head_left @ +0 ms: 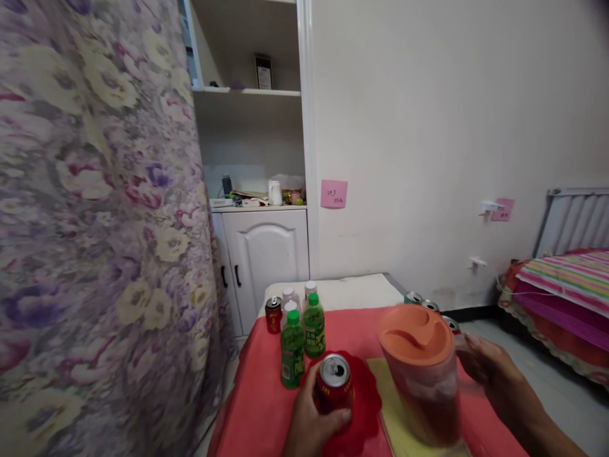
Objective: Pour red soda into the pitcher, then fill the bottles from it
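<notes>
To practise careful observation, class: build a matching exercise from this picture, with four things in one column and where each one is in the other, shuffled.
1 open red can
2 orange-lidded pitcher
3 pink note
4 green-capped bottles

A stuck on the wall
B held by the right hand
C standing untouched on the red cloth
D gripped by the left hand

Pairs: 1-D, 2-B, 3-A, 4-C.
</notes>
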Demonstrator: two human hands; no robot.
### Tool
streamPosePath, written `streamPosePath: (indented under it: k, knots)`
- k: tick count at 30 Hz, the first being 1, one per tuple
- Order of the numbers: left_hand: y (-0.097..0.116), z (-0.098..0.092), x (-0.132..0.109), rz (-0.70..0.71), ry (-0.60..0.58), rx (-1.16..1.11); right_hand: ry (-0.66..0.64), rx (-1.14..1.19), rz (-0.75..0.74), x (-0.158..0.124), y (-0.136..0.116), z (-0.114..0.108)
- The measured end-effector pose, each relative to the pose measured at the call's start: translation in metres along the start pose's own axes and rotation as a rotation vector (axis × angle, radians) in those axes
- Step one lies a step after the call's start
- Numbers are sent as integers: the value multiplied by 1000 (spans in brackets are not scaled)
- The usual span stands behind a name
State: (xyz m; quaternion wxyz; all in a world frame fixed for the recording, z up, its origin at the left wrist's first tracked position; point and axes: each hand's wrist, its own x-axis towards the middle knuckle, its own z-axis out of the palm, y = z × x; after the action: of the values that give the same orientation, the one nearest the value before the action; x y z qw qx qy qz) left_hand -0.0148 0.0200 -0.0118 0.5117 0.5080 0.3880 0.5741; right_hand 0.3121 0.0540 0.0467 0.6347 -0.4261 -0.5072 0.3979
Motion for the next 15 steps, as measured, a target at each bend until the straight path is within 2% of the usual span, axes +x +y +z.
streamPosePath:
  k: [7,15]
  knots:
    - [1,8,0,5,34,52,-92,-53,133,-13,-40,9]
    - [4,11,-2,35,29,96,-221,-146,101,-12,-51,24]
